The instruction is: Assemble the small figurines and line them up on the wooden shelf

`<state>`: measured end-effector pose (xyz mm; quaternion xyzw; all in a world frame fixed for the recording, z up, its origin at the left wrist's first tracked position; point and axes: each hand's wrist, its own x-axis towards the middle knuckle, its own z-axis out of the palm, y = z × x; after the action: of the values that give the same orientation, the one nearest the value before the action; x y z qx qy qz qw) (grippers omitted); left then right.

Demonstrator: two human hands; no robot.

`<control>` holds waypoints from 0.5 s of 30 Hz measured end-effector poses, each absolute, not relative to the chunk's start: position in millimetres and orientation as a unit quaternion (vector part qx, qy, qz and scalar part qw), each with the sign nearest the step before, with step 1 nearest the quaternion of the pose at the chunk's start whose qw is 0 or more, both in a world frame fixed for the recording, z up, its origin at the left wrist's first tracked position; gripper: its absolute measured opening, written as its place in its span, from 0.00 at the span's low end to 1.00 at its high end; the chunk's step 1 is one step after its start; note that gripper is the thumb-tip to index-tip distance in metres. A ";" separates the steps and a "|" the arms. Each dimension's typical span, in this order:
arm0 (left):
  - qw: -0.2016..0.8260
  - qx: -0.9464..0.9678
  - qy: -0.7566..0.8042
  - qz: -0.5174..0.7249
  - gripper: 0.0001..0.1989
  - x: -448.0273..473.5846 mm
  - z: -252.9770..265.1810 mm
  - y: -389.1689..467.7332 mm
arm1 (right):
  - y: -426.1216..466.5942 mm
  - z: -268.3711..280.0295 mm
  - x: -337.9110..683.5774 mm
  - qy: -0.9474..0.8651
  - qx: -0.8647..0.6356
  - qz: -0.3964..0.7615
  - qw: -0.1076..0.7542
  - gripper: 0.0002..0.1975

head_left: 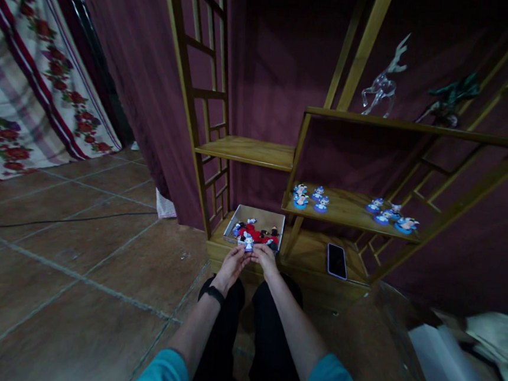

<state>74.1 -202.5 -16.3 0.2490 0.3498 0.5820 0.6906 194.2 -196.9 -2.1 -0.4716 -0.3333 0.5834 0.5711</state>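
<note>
Between my fingertips I hold a small white and purple figurine (pixel 249 243) upright, in front of an open box. My left hand (pixel 232 264) grips it from the left, and my right hand (pixel 266 258) pinches it from the right. Just behind, the white cardboard box (pixel 281 222) stands on the bottom shelf with several red, black and purple figurines (pixel 257 233) heaped inside. To the right, on the low middle shelf (pixel 345 209), several blue and purple figurines stand in two groups, one left (pixel 321 205) and one right (pixel 382 217).
A phone (pixel 337 261) lies on the bottom shelf at the right. A clear deer ornament (pixel 382 86) and a dark green ornament (pixel 453 101) stand on the upper shelf. Wooden posts (pixel 186 95) frame the left side. A white box (pixel 447 367) lies on the floor at right.
</note>
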 end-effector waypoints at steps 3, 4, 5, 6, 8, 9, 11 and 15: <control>0.697 0.238 0.350 0.579 0.11 73.8 -15.0 -203.2 | -197.0 -1.8 194.4 -0.334 -0.470 0.585 0.570 0.13; 0.698 0.235 0.351 0.578 0.11 73.7 -14.7 -203.4 | -197.2 -1.6 194.4 -0.335 -0.470 0.585 0.570 0.13; 0.699 0.233 0.352 0.577 0.11 73.6 -14.3 -203.5 | -197.4 -1.3 194.4 -0.335 -0.469 0.585 0.570 0.13; 0.700 0.232 0.353 0.575 0.11 73.5 -13.9 -203.6 | -197.5 -1.0 194.5 -0.336 -0.469 0.585 0.570 0.13; 0.703 0.230 0.352 0.573 0.10 73.4 -13.2 -203.7 | -197.8 -0.6 194.5 -0.338 -0.469 0.585 0.569 0.14; 0.705 0.231 0.350 0.573 0.10 73.4 -12.9 -203.7 | -197.9 -0.5 194.6 -0.340 -0.468 0.585 0.568 0.14; 0.706 0.231 0.343 0.574 0.10 73.5 -12.5 -203.8 | -197.9 -0.5 194.6 -0.344 -0.461 0.585 0.571 0.16; 0.708 0.227 0.333 0.579 0.10 73.9 -11.5 -204.2 | -197.8 -0.4 193.7 -0.337 -0.443 0.589 0.586 0.18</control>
<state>73.9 -204.2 -11.5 0.2272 0.3328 0.5794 0.7084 193.7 -197.8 -0.4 -0.4428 -0.3373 0.5893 0.5855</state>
